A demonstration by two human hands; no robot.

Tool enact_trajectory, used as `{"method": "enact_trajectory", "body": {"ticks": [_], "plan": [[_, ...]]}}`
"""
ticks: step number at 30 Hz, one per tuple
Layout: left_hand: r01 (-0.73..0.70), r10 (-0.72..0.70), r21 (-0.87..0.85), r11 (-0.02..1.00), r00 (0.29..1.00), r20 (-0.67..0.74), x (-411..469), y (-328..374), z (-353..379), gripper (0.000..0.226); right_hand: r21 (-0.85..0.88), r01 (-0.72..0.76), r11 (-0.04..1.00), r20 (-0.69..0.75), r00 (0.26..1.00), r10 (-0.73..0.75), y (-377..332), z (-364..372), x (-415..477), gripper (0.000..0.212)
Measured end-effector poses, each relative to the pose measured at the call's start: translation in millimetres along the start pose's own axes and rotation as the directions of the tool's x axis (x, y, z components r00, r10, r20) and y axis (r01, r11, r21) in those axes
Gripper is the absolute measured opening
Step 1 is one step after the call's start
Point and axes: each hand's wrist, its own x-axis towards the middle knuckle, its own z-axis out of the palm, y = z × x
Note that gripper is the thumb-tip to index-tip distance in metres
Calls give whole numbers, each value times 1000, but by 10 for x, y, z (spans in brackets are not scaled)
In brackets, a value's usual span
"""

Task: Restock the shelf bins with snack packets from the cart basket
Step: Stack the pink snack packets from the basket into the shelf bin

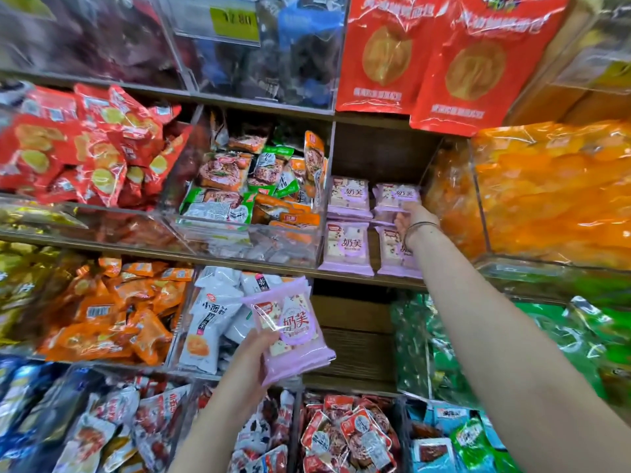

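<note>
While the left hand [256, 349], centre frame, grips a spare pink packet [290, 331], seemingly held ready for stacking, the right hand [411, 218] meets the top packet [397, 194] in the right-of-centre bin [375, 151], grasp indeterminate.

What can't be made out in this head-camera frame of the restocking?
Cart basket: outside the head view, beyond the frame edges.
Right hand: its fingers are hidden by the top pink packet, so whether it grips or pushes is unclear.
Left hand: most of its fingers are hidden behind the held pink packet.
Yellow price tag: digits blurred.
Top-left bins: contents smeared by blur and glare.
</note>
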Motion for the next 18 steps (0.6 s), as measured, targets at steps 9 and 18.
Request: {"method": "enact_trajectory", "body": {"ticks": [9,18], "plan": [[26,-28,51,998,999,30,38,0,140,33,35,128,991,184,974,-132,76,-252,-333,78],[-23,21,127,992,1000,18,-16,-19,386,73,-583,423,694,650,755,86,786,-1020,-1376,25]]}}
